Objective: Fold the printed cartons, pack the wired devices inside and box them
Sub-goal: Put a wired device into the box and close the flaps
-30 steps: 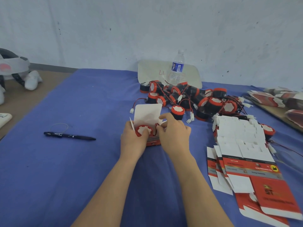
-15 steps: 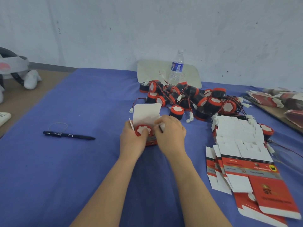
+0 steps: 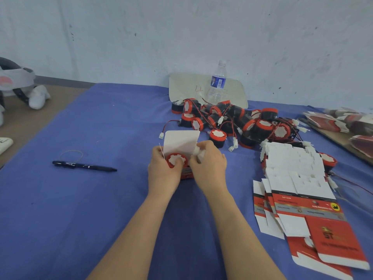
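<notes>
— Blue cloth [image 3: 101, 199] on the table. Where is the carton being packed?

— The carton [image 3: 181, 141] is at the middle, upright between both hands. Its white lid flap stands up at the back, and a strip of its red printed wall shows below the knuckles.

— And what goes in it?

— A wired device [image 3: 177, 159] sits in the carton's mouth, red rim and white face up.

— The left hand?

— The left hand [image 3: 163, 172] grips the carton's left side, thumb lying on the device's rim.

— The right?

— The right hand [image 3: 210, 168] has its fingers curled at the carton's right edge and pinches something white there. Whether it is a flap or a plug I cannot tell.

— The stock?

— A heap of devices [image 3: 242, 120] with red and black leads lies just behind the carton. Behind the heap stands a water bottle [image 3: 218, 83], in front of a pale board [image 3: 181, 87]. A fanned stack of flat cartons [image 3: 292, 178] lies to the right, printed ends towards the person. More red-and-white cartons [image 3: 331, 123] lie blurred at the far right. A black pen [image 3: 84, 166] lies well apart on the left.
</notes>
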A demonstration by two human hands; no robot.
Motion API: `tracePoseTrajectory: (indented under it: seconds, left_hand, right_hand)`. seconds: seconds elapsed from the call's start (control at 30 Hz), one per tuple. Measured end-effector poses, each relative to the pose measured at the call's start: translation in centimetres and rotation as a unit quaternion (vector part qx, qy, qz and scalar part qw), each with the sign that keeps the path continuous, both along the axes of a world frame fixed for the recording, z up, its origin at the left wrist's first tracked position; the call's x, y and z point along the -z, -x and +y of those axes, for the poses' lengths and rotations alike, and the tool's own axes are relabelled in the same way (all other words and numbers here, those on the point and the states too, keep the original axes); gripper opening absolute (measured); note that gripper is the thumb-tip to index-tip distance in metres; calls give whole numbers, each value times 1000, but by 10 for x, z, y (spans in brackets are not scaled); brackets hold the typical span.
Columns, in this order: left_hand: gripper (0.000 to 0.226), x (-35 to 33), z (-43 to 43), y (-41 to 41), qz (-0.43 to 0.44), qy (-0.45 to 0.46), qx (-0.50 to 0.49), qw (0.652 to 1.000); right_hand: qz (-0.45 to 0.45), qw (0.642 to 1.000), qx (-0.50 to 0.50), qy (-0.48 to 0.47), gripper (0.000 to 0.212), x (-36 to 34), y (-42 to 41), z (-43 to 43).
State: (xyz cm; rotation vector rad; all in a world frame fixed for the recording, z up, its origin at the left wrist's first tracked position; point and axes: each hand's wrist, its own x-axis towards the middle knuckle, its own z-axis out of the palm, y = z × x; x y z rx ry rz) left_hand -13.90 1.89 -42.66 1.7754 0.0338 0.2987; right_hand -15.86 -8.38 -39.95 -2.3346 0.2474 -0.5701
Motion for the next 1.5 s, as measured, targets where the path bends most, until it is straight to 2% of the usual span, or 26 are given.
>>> tracePoseTrajectory:
  seconds: [0.1, 0.23, 0.3, 0.37, 0.53, 0.83, 0.9, 1.03, 1.13, 1.33, 1.5]
  left_hand:
    - [47, 2, -3, 2, -28, -17, -41, 999]
    - [60, 4, -3, 6, -112, -75, -58, 989]
    - [59, 4, -3, 6, -146, -99, -46, 983]
    - [48, 3, -3, 5, -164, -135, -30, 977]
    - [28, 2, 2, 4, -142, -178, -12, 974]
    - [43, -2, 3, 3, -127, -194, -28, 972]
    - [44, -3, 4, 3, -124, -189, -25, 974]
    - [42, -1, 3, 3, -134, -184, -18, 974]
    - [44, 0, 2, 4, -136, -179, -19, 974]
    - [47, 1, 2, 6, -130, -176, -18, 976]
    - [48, 1, 2, 7, -131, -171, -7, 977]
  right_hand:
    - [-33, 999, 26, 24, 27, 4, -2, 2]
    - [-60, 996, 48, 42, 21, 10, -3, 5]
    - [-67, 995, 55, 39, 18, 12, -4, 5]
    - [-75, 995, 54, 34, 15, 12, -4, 5]
    - [-103, 992, 49, 46, 12, 14, -3, 6]
    - [-121, 990, 50, 57, 6, 16, -2, 8]
    - [-107, 991, 40, 64, 6, 16, -3, 8]
    - [-52, 991, 21, 119, 22, 16, -4, 2]
    - [-22, 990, -15, 138, 23, 13, -3, -2]
    - [87, 985, -84, 120, 31, 2, -3, -9]
    - [86, 989, -99, 72, 29, -1, -5, -10]
